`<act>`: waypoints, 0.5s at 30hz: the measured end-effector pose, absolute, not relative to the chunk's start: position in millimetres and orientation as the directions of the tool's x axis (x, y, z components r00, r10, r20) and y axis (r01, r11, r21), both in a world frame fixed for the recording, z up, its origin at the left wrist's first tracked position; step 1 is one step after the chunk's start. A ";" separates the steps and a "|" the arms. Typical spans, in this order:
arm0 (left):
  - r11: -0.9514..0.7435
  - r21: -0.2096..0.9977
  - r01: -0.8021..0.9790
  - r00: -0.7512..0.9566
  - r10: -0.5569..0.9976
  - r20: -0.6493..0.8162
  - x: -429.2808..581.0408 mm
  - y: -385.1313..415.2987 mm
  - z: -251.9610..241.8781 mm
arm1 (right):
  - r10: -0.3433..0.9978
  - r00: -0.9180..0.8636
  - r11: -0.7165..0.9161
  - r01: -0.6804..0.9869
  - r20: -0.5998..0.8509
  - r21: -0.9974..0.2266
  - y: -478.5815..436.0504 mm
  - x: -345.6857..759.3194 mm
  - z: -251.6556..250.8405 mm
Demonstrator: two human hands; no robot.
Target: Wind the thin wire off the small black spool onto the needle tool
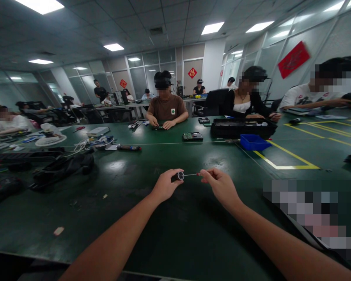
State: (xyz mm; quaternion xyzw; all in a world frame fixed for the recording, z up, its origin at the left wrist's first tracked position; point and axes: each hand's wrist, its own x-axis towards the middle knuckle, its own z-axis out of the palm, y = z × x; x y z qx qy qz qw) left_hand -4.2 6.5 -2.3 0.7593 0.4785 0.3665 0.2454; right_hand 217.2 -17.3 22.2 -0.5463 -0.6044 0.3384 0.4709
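Above the green tabletop, my left hand [164, 187] is closed around a small dark cylindrical part [179, 176] with a silvery ring at its end face. The fingers of my right hand [221, 188] pinch a thin screwdriver [190, 175] near its red end. Its slim metal shaft lies level and points left to the face of the cylindrical part. Whether the tip touches or enters that face is too small to tell. Most of the screwdriver's handle is hidden by my right fingers.
Beyond my hands lie a circuit-board device [192, 136], a blue bin [254, 143] and a long black tray [243, 128]. A black bag [66, 169] and tangled cables [83, 146] are to the left. A pixelated sheet [312, 214] lies right. A person [167, 111] works opposite.
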 end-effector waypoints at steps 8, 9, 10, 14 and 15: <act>-0.463 0.618 0.636 0.330 0.887 0.325 -2.5 4.4 1.3 | 0.957 -0.061 0.289 0.277 0.284 -0.916 -17.9 217.0 21.3; -0.466 0.602 0.648 0.341 0.885 0.318 -2.3 3.9 1.8 | 0.955 -0.073 0.296 0.262 0.287 -0.919 -17.9 216.4 20.0; -0.471 0.590 0.656 0.353 0.882 0.311 -2.1 3.4 2.1 | 0.956 -0.078 0.293 0.274 0.283 -0.916 -18.0 216.0 18.8; -0.483 0.585 0.651 0.377 0.875 0.303 -1.3 3.3 -0.2 | 0.967 -0.040 0.246 0.422 0.253 -0.873 -18.2 214.6 16.1; -0.480 0.588 0.652 0.371 0.877 0.304 -1.2 3.6 -1.2 | 0.967 -0.027 0.242 0.419 0.254 -0.875 -18.3 214.2 16.0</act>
